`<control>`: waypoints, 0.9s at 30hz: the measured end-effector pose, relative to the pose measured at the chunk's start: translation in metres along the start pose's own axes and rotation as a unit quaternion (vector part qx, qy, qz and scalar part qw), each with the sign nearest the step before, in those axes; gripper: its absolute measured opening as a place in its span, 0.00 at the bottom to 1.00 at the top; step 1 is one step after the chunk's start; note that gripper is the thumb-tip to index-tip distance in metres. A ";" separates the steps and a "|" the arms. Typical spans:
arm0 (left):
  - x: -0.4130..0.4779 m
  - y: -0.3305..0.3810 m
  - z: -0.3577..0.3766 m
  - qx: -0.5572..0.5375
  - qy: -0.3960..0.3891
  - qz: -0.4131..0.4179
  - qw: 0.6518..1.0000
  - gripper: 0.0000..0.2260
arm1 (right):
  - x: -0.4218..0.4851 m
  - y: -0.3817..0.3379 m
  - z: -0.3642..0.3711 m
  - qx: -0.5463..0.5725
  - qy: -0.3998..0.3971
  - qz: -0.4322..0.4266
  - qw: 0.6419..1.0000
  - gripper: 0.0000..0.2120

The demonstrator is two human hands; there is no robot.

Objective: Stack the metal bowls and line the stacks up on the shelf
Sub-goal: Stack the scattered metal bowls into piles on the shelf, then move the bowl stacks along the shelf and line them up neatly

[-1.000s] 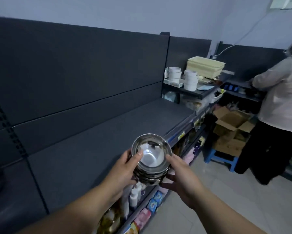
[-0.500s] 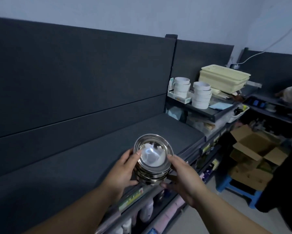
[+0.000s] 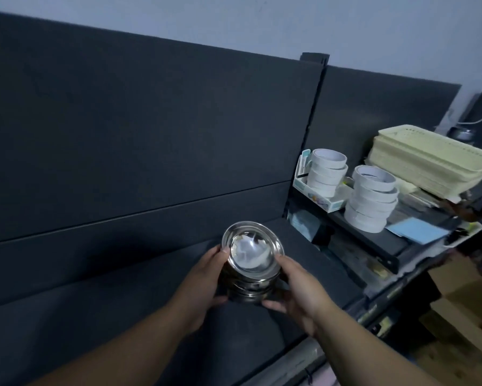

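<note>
Head-cam view, dim light. Two bare forearms reach in from the bottom edge to a stack of metal bowls [image 3: 252, 263] held at centre. The left hand [image 3: 206, 277] wraps the stack's left side, thumb at the top rim, fingers curled underneath. The right hand [image 3: 298, 288] cups the right side the same way. Each grip is closed round the bowls, w/ the stack btwn both palms. The top bowl tilts toward the camera and its shiny inside reflects pale light. The stack is over the wide dark shelf [image 3: 122, 316], toward its right end; can't tell whether the base touches the shelf. A dark back panel [image 3: 150, 121] rises behind. To the right, on a higher shelf section, stand two stacks of white rolls [image 3: 372, 201], near each other. A pile of cream plastic baskets [image 3: 429, 162] sits behind them and a light blue sheet [image 3: 418, 232] lies in front. Cardboard boxes [image 3: 462, 302] sit lower right.
</note>
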State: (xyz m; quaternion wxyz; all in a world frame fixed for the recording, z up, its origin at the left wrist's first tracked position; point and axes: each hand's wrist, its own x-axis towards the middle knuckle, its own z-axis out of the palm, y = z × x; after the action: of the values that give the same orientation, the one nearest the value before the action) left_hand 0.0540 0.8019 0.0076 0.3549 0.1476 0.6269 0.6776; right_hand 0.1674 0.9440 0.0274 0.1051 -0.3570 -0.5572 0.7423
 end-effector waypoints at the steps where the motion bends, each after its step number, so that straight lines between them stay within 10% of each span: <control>1: 0.010 -0.001 0.005 -0.006 0.010 0.000 1.000 0.17 | 0.014 -0.003 -0.005 -0.008 -0.007 0.005 1.000 0.12; 16: 0.115 -0.008 0.079 -0.075 0.213 0.000 0.974 0.20 | 0.154 -0.044 -0.059 -0.037 -0.134 0.015 0.990 0.17; 27: 0.130 -0.002 0.076 -0.068 0.210 0.003 0.975 0.20 | 0.172 -0.038 -0.050 0.043 -0.137 -0.008 0.990 0.19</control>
State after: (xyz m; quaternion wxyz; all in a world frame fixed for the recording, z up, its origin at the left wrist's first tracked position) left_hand 0.0116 0.9449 -0.0135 0.2227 -0.0211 0.6393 0.7357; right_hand 0.0659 1.0902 -0.0160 0.0492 -0.2431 -0.5369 0.8064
